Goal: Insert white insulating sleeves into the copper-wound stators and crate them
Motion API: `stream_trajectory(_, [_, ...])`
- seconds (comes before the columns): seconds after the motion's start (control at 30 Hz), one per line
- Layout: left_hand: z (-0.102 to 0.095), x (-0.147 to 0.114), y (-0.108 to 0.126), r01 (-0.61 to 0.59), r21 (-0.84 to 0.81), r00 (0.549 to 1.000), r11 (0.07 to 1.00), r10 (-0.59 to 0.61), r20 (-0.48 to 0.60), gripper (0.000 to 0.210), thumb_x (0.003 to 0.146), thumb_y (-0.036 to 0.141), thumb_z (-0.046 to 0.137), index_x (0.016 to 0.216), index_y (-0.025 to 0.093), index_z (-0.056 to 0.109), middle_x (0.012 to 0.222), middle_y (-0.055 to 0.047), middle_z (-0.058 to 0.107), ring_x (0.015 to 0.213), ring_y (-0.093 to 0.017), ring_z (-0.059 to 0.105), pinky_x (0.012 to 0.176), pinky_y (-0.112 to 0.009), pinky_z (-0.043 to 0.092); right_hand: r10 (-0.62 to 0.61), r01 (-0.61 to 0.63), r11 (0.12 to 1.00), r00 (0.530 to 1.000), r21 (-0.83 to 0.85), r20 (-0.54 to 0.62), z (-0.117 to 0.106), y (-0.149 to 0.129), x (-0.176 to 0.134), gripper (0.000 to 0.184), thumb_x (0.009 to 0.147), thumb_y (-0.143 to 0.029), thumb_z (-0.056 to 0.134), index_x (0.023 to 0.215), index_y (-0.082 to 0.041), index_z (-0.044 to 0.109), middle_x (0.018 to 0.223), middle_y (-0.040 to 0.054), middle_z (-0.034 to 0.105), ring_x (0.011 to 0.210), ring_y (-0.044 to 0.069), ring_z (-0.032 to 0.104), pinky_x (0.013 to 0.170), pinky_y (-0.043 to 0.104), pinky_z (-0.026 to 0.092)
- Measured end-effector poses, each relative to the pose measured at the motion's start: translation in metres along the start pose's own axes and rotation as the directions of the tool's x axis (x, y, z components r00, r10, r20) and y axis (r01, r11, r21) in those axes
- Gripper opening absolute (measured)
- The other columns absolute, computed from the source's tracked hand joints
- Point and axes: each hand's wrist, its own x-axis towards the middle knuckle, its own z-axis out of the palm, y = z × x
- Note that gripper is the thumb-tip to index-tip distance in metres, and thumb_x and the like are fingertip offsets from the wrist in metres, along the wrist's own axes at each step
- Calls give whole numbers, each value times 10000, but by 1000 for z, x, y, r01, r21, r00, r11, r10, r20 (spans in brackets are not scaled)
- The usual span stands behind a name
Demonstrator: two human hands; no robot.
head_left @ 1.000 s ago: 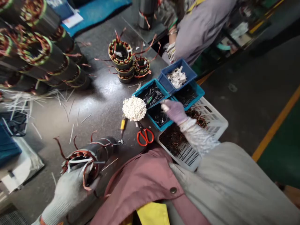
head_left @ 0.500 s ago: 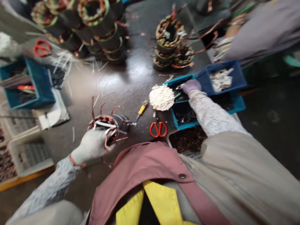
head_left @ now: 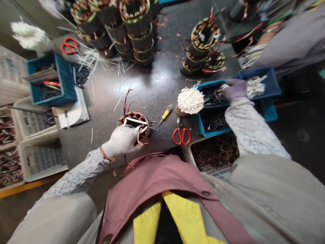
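1. Since a second ago, the right hand (head_left: pixel 236 89) has shifted from the near bin (head_left: pixel 199 126) to the far bin (head_left: pixel 210 83); whether its grip pinches anything, I cannot tell.
2. At the dark table's (head_left: pixel 165 81) near edge, the left hand's (head_left: pixel 123 139) grip clasps the copper-wound cylinder (head_left: pixel 143 117) (white strips (head_left: pixel 137 121) cross its opening).
3. Baskets (head_left: pixel 45 177) stand leftward.
4. The opening faces up; its long axis's tilt is unclear.
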Motion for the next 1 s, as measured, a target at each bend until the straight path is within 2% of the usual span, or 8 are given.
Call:
stream_trajectory(0.07, [1, 1, -1, -2, -7, 1000, 1000, 1, -21, 535, 825, 465, 548, 1279, 205, 660, 1022, -135, 752, 949, -332, 719, 741, -381, 540, 32, -43, 956, 999, 289, 43, -14, -4, -44, 367, 940, -73, 544, 1282, -7, 659, 943, 166, 759, 593, 48, 599, 612, 228, 458])
stream_trajectory(0.17, [1, 3, -2, 0, -7, 999, 1000, 0, -46, 546, 824, 463, 560, 1299, 208, 650, 1063, -145, 751, 971, -334, 716, 747, -380, 539, -6, -135, 703, 981, 698, 196, -13, -20, -121, 269, 810, -200, 749, 1058, -96, 751, 692, 26, 705, 517, 73, 561, 526, 217, 473])
stream_trajectory(0.3, [0, 5, 1, -8, -15, 998, 1000, 7, -68, 519, 850, 477, 515, 1257, 191, 664, 1025, -147, 751, 937, -336, 720, 746, -388, 537, -80, -258, 490, 938, 833, 338, 17, -44, -186, 465, 573, -495, 893, 876, -167, 765, 686, 1, 688, 536, 88, 562, 491, 224, 474])
stream_trajectory(0.43, [1, 5, 2, -17, 3, 995, 1000, 17, -94, 518, 847, 468, 511, 1244, 171, 659, 1075, -157, 740, 974, -332, 712, 767, -380, 534, -119, -396, 371, 877, 840, 465, 48, -62, -202, 464, 542, -453, 895, 888, -173, 765, 697, -5, 664, 562, 82, 562, 497, 213, 452])
stream_trajectory(0.57, [2, 5, 2, -17, 10, 997, 1000, 17, -76, 515, 847, 475, 516, 1240, 174, 657, 1059, -154, 743, 959, -329, 713, 747, -378, 529, -111, -512, 344, 811, 788, 575, 75, -83, -202, 378, 480, -359, 912, 738, -154, 726, 572, -33, 589, 510, 73, 520, 445, 195, 392])
stream_trajectory(0.67, [0, 3, 2, -9, 23, 998, 1000, 11, -60, 521, 856, 501, 505, 1215, 159, 666, 988, -153, 750, 915, -337, 721, 733, -387, 531, -80, -547, 364, 788, 754, 611, 86, -96, -204, 345, 470, -329, 907, 692, -143, 721, 530, -28, 583, 483, 77, 508, 425, 196, 387])
stream_trajectory(0.87, [-1, 1, 1, -18, 19, 998, 1000, 19, -57, 531, 842, 459, 527, 1259, 157, 658, 982, -156, 757, 947, -347, 730, 744, -395, 554, -70, -483, 398, 832, 780, 550, 86, -103, -206, 277, 535, -317, 881, 713, -151, 748, 543, -17, 630, 460, 76, 517, 449, 211, 460])
stream_trajectory(1.0, [1, 1, -1, -25, 30, 998, 999, 26, -54, 607, 839, 464, 528, 1368, 174, 597, 1016, -150, 761, 963, -352, 730, 746, -403, 561, -70, -473, 416, 835, 777, 546, 92, -102, -202, 218, 596, -290, 856, 735, -152, 761, 560, -10, 642, 481, 92, 542, 488, 234, 501])
